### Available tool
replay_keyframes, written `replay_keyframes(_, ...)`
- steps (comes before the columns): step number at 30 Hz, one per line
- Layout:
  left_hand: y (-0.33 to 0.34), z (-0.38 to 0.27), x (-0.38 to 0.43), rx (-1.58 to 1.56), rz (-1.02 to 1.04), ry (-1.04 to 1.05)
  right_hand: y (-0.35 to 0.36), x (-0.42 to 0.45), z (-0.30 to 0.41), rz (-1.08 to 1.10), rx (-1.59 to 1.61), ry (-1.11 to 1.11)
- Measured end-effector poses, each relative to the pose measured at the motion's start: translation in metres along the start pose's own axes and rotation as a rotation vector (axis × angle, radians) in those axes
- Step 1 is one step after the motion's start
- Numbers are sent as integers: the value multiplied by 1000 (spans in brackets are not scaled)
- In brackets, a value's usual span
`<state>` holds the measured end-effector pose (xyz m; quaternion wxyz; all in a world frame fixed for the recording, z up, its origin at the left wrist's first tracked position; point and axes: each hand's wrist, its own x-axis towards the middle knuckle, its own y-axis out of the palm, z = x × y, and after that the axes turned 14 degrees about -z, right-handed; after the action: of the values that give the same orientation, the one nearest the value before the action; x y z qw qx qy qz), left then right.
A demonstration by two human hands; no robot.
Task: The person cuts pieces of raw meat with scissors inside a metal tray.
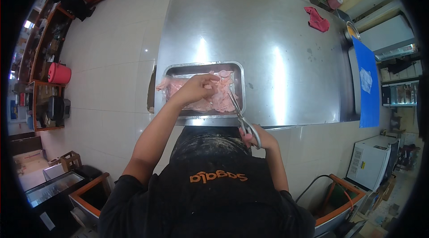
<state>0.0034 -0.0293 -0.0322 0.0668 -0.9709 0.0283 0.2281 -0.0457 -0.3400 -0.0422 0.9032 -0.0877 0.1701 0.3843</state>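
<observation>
In front of me a shallow metal tray (244, 90) stands near the table's front edge. Pale pink raw meat or skin pieces (224, 102) lie loose in its right half. The left half holds more pink meat in what looks like a clear plastic bag (172, 85), partly covered by my forearm. My left hand (199, 87) is over the pieces with its fingers curled; whether it pinches one is unclear. My right hand (251, 137) grips metal scissors (246, 122) by the handles, just beyond the front edge. Their blades point into the tray, with the tips at the loose pieces.
The tray rests on a large stainless steel table (234, 20). A red cloth (316, 20) lies at its far right, near a metal bowl (352, 31). A blue board (367, 83) stands along the right end. A red bucket (59, 73) is on the left.
</observation>
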Motion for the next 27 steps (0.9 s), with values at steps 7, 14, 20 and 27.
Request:
replay_keyframes(7, 11, -10, -7, -473, 71, -80, 15, 11, -9, 150, 68, 142)
replay_keyframes(14, 8, -11, -18, -469, 147, -10, 29, 35, 7, 203, 44, 84)
replay_keyframes(20, -6, -13, -24, -762, 391, -192, 42, 40, -11, 225, 519, -37)
replay_keyframes(27, 5, -15, -20, -511, 349, -221, 55, 49, -15, 192, 713, 3)
